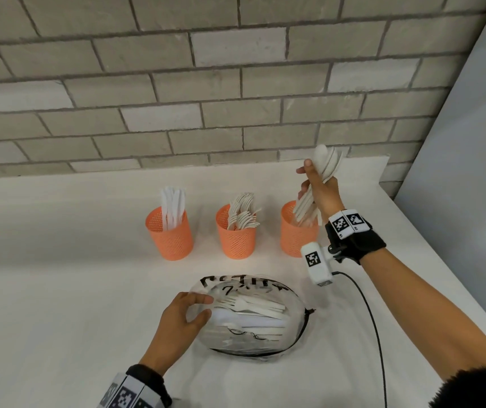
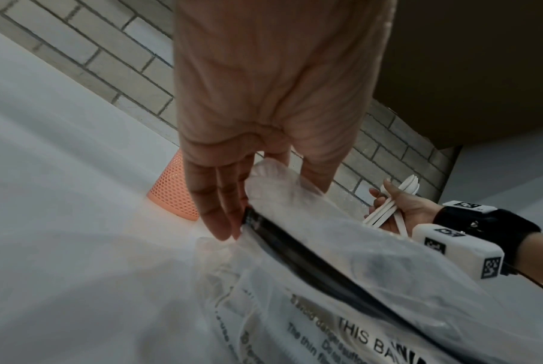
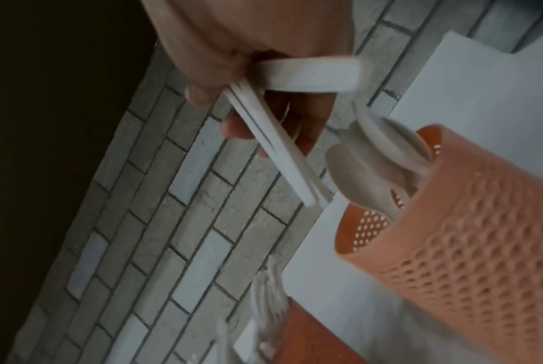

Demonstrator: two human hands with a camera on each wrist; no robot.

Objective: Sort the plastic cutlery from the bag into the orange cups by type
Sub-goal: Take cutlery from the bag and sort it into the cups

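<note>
Three orange mesh cups stand in a row: the left cup (image 1: 169, 235) holds knives, the middle cup (image 1: 235, 237) holds forks, and the right cup (image 1: 293, 237) (image 3: 466, 246) holds spoons (image 3: 366, 167). My right hand (image 1: 313, 184) (image 3: 232, 106) grips a bunch of white spoons (image 1: 328, 160) just above the right cup, bowls up and handles (image 3: 276, 147) pointing down at its mouth. The clear plastic bag (image 1: 253, 322) (image 2: 357, 283) lies near me with forks (image 1: 253, 306) and other cutlery inside. My left hand (image 1: 205, 307) (image 2: 273, 211) holds the bag's left rim between thumb and fingers.
The white counter (image 1: 59, 260) ends at a grey brick wall (image 1: 206, 113) behind the cups. Its right edge (image 1: 441, 260) runs diagonally beside a pale panel. A black cable (image 1: 374, 319) trails from my right wrist camera across the counter, right of the bag.
</note>
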